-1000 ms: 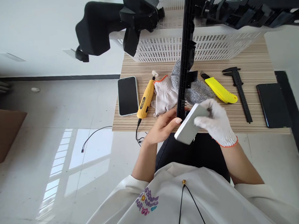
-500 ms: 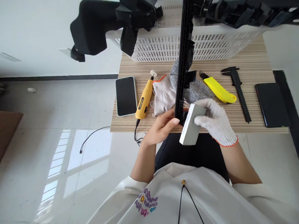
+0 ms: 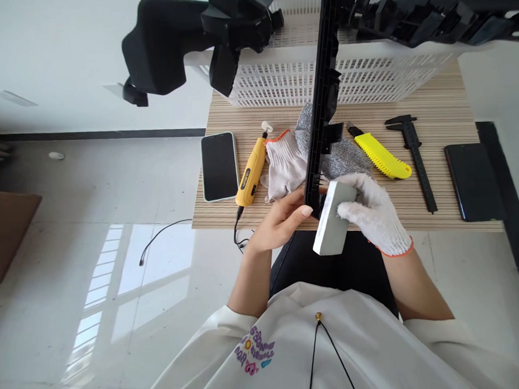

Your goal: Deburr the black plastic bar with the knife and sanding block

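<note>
Bare and curled, my left hand (image 3: 282, 217) grips the lower end of a long black plastic trim piece (image 3: 322, 98), which stands nearly upright in front of me. Some of its fingers pass behind the piece. My right hand (image 3: 371, 209), in a white knit glove with an orange cuff, is closed around a pale grey rectangular block (image 3: 337, 225), thumb on its broad face. The block slants just right of the trim's lower end, close beside it; whether they touch I cannot tell. Behind the trim lie a white glove (image 3: 285, 165) and a grey glove (image 3: 347, 158).
On the striped table (image 3: 374, 217) lie a phone (image 3: 220, 166), a yellow rotary tool (image 3: 252, 174), a yellow utility knife (image 3: 383, 156), a black caliper (image 3: 418, 160) and a dark phone (image 3: 475, 182). A white basket (image 3: 280, 83) with black plastic parts (image 3: 168, 42) overhanging it stands behind.
The grey block has shifted very slightly downward in my right hand's grip. Otherwise both hands and the black trim piece look almost the same.
</note>
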The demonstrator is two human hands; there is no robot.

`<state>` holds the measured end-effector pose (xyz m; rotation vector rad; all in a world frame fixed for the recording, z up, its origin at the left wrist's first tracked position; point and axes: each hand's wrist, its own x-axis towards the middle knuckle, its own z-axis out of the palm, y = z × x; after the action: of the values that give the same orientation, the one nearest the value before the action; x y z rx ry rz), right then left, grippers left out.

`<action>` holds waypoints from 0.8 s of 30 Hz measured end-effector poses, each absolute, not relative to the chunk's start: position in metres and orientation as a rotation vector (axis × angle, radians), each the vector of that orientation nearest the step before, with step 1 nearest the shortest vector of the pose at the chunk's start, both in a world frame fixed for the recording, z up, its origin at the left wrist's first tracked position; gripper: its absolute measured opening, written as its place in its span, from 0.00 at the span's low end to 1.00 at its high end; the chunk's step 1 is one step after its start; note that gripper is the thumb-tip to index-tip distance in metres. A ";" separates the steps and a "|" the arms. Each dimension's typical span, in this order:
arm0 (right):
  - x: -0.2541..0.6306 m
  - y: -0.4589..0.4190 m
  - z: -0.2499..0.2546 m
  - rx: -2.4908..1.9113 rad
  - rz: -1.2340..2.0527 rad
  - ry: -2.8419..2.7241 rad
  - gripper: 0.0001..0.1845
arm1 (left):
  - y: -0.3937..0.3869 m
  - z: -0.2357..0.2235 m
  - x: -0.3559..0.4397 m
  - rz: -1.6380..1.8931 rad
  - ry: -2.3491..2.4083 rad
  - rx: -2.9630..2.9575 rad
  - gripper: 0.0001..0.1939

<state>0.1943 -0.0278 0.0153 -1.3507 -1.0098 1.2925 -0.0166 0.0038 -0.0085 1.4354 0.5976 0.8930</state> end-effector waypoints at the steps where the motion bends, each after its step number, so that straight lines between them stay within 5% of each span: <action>1: 0.194 -0.028 0.015 -1.350 1.291 -1.006 0.20 | 0.004 -0.008 -0.017 0.889 0.600 1.424 0.25; 20: 0.197 -0.027 0.016 -1.460 1.183 -0.906 0.14 | 0.003 -0.010 -0.017 0.875 0.579 1.405 0.25; 24: 0.197 -0.028 0.017 -1.411 1.365 -1.030 0.17 | 0.003 -0.011 -0.017 0.902 0.558 1.391 0.23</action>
<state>0.1966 -0.0276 0.0170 -1.4109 -1.0303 1.3645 -0.0170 0.0029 -0.0111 1.3907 0.5577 0.9020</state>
